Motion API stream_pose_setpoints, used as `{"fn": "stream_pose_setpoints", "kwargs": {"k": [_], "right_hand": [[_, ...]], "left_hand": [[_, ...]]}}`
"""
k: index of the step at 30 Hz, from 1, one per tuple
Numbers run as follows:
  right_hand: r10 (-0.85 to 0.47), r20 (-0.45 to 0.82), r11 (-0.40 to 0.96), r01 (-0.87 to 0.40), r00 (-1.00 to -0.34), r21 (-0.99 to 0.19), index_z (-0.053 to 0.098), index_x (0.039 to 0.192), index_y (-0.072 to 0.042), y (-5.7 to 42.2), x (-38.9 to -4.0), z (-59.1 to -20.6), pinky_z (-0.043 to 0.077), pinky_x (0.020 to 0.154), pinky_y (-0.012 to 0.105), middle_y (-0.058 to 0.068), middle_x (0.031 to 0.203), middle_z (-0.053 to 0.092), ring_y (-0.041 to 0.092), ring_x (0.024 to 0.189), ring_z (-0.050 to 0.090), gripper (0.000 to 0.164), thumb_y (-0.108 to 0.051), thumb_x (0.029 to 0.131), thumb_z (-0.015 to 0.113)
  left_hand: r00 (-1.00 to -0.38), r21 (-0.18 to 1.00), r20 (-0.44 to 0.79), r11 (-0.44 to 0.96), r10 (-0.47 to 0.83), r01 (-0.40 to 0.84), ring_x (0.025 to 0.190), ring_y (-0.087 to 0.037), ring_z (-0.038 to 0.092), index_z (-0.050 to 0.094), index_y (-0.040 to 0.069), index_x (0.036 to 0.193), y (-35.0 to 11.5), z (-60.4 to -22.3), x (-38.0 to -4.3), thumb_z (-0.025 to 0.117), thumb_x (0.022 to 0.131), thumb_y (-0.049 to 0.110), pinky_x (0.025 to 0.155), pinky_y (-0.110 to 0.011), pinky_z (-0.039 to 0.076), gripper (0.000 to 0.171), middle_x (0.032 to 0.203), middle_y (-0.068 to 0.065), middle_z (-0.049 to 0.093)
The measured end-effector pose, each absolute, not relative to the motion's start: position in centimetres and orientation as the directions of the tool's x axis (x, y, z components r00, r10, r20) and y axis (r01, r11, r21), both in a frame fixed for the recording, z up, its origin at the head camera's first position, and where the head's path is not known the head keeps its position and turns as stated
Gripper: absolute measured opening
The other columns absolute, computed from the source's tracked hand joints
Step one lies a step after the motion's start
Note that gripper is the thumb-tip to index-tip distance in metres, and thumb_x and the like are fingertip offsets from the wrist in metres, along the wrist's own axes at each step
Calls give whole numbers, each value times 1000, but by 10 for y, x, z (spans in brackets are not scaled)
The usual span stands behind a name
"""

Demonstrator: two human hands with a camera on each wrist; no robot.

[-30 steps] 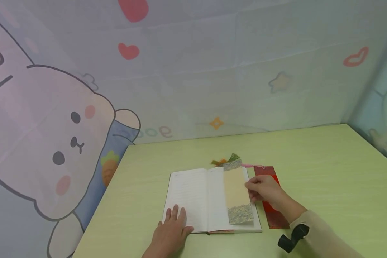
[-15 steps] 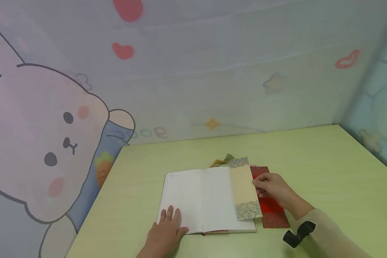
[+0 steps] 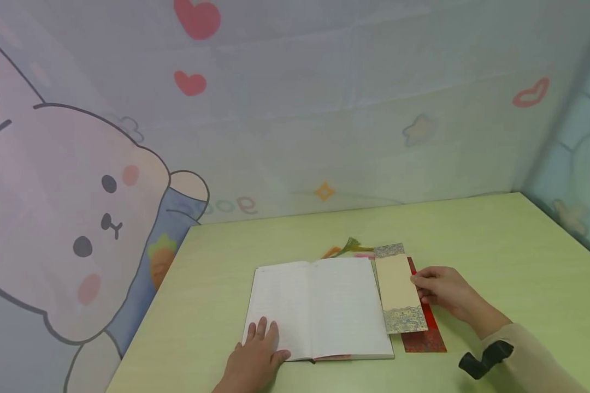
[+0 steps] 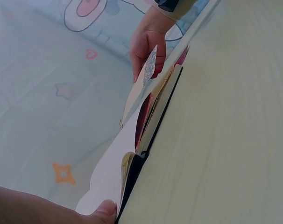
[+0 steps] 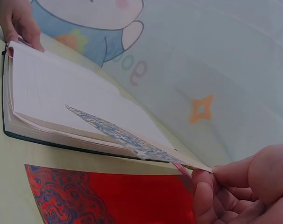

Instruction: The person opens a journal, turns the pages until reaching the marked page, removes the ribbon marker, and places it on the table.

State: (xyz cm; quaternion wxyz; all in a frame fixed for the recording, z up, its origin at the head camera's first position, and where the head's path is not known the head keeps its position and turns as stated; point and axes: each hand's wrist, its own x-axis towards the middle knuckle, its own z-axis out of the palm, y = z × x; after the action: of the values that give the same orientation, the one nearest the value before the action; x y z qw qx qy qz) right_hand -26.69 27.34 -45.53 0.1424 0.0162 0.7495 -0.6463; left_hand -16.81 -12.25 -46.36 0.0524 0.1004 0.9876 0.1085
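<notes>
Head view: the right hand [image 3: 444, 289] pinches a cream card [image 3: 395, 284] by its right edge, above the green table [image 3: 496, 256] and just beside the right edge of an open notebook [image 3: 344, 308]. Patterned blue-grey bands cross both ends of the card (the right wrist view shows it raised and tilted, nearly edge-on). Partly beneath it, a red card [image 3: 424, 342] with a darker patterned near end lies on the table, right of the notebook and well in from the table's right edge. The left hand [image 3: 255, 355] rests, fingers extended and spread, on the near left corner of the notebook. Past the notebook's far edge, toward the table's far edge, lie green and orange tassels [image 3: 351, 245], with a bit of pink cord [image 3: 365, 255]. Behind the table stands a pale backdrop [image 3: 285, 147] printed with a rabbit [image 3: 88, 213].
</notes>
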Motion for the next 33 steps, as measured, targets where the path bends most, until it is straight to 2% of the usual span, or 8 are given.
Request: {"fn": "stream_pose_setpoints", "kwargs": {"k": [8,19,27,33], "right_hand": [[-192,-237,181,203,-952,-962,52,112,12,299,-263,-458,52,66,30,7,83,58,15,70,56,34,-17,94,55],[-185,-252,178,219,-950,-959,52,113,10,328,-257,-454,51,64,28,6,83,56,13,68,53,32,-17,95,53],[-171,-279,194,246,-945,-950,56,109,7,342,-254,-458,51,64,27,5,83,58,13,67,54,30,-18,94,57],[-165,-295,219,256,-941,-941,54,113,8,352,-253,-460,51,65,28,5,85,58,13,69,55,33,-19,94,57]], "left_hand": [[-974,231,-82,955,209,186,128,-46,32,45,-1,134,-122,-465,-166,54,89,44,88,-66,34,64,141,-26,36],[-975,208,-79,960,208,188,127,-45,34,46,0,133,-122,-466,-165,53,89,45,86,-66,36,64,140,-25,37],[-976,204,-87,963,198,178,128,-45,32,45,0,134,-122,-464,-166,53,90,45,88,-66,35,64,142,-24,36],[-978,200,-98,966,184,162,129,-44,32,45,1,134,-120,-462,-167,53,89,46,88,-65,35,64,142,-23,36]]}}
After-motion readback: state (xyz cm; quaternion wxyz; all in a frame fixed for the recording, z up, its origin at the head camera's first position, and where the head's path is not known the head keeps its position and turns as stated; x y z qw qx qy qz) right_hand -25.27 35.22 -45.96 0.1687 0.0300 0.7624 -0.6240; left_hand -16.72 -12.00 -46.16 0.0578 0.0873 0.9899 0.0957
